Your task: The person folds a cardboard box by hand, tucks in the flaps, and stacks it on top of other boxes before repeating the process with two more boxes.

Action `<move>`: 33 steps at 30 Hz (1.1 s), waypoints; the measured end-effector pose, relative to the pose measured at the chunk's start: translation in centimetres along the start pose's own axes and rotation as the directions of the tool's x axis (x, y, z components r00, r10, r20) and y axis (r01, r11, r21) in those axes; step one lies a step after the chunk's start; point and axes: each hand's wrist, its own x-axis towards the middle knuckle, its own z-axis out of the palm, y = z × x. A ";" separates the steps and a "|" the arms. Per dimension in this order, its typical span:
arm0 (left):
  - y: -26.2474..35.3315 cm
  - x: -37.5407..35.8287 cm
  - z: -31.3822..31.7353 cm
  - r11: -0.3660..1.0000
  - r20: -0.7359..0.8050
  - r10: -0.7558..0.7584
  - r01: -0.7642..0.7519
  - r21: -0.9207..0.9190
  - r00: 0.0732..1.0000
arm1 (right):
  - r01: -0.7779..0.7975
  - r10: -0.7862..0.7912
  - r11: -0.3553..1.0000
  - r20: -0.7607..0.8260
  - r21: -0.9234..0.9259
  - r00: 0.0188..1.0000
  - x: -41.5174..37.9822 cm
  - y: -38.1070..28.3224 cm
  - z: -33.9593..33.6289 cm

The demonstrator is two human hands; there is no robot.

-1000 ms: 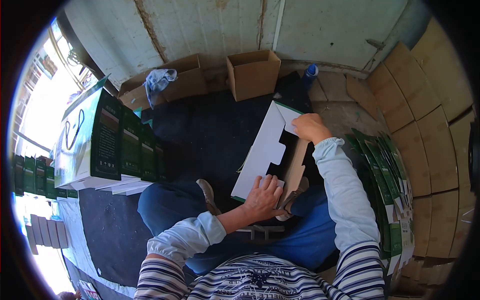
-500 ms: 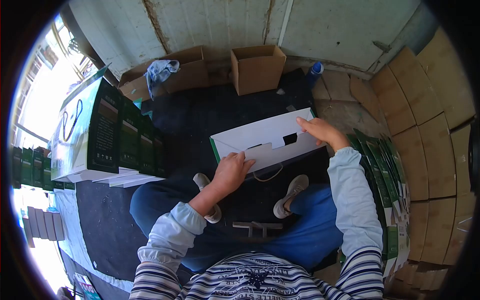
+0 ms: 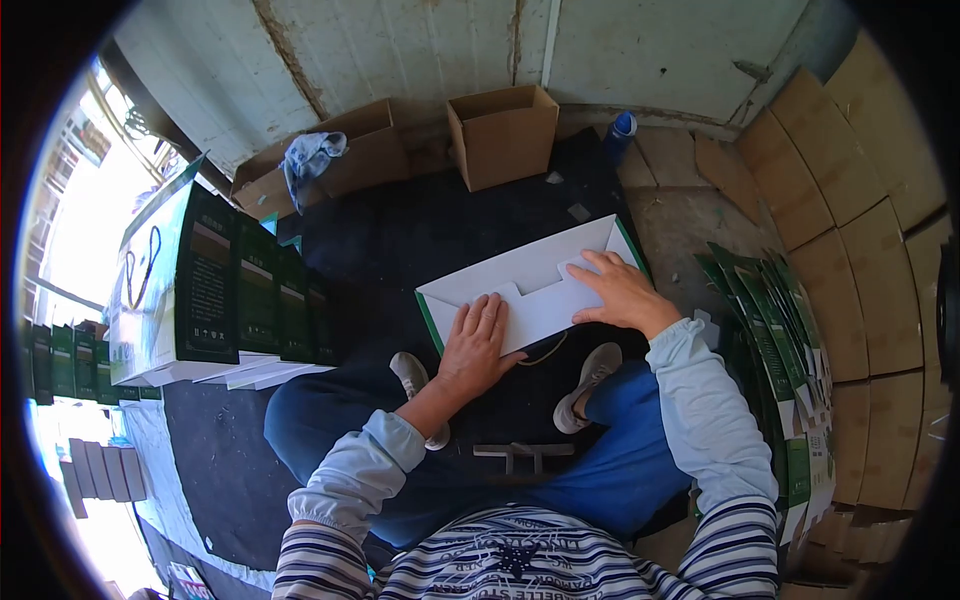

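Note:
A box with green sides and white flaps [image 3: 538, 314] stands tilted on the black mat in front of me, its folded white end facing up. My left hand [image 3: 478, 342] lies flat on the left part of the flaps, fingers stretched and close together. On the right part, my right hand [image 3: 622, 292] rests with its fingers spread and thumb apart, pressing on the white flap. Both hands touch the box without gripping it. A cord handle [image 3: 548, 352] shows below its near edge, partly hidden.
Green boxes with cord handles [image 3: 205, 275] stand in a row at left. Flat green cartons [image 3: 770, 330] lean at right beside stacked brown cartons [image 3: 875, 265]. Ahead are an open brown box [image 3: 503, 140], a cloth [image 3: 312, 160] and a blue bottle [image 3: 619, 137]. A small stool [image 3: 522, 452] sits between my legs.
The white flaps have been pressed inward, and the dark gap between them is now covered. My left fingers have flattened onto the flap; my right hand has moved inward from the far right corner.

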 end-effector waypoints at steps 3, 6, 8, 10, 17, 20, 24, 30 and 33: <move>0.0 0.2 0.5 0.999 0.050 0.028 -0.030 0.028 0.998 | 0.000 0.001 1.000 0.091 -0.013 0.996 0.0 0.1 -0.1; 0.2 -0.1 1.0 0.998 0.070 0.057 -0.057 0.002 0.996 | -0.014 0.012 1.000 0.225 0.005 0.974 0.2 -0.1 0.1; 0.0 -0.1 1.3 0.997 0.089 0.065 -0.061 -0.050 0.994 | -0.032 0.025 0.999 0.294 0.020 0.956 0.3 -0.1 0.3; 0.0 -0.2 1.6 0.994 0.097 0.071 -0.063 -0.084 0.993 | -0.031 0.021 0.999 0.327 0.026 0.945 0.4 -0.1 0.2; 0.0 0.0 0.2 0.996 0.029 0.053 -0.051 -0.075 0.998 | -0.020 0.018 1.000 0.084 0.023 0.996 -0.1 -0.3 0.1; -0.2 0.1 -2.6 0.997 -0.192 -0.069 0.061 -0.048 0.979 | -0.086 0.129 0.963 -0.160 0.255 0.979 0.0 0.4 -1.4; -5.6 0.0 -0.9 0.780 -0.356 -0.610 0.460 -0.424 0.707 | -0.376 0.440 0.898 -0.519 0.230 0.733 0.7 5.5 1.5; -9.5 -1.2 1.6 -0.628 0.847 -0.445 0.573 -0.526 0.290 | -0.726 0.703 0.247 0.397 0.642 0.590 1.2 12.9 5.7; -9.8 -1.7 2.0 -0.617 0.887 -0.342 0.638 -0.461 0.311 | -0.618 0.639 0.187 0.383 0.763 0.667 -0.7 11.4 5.7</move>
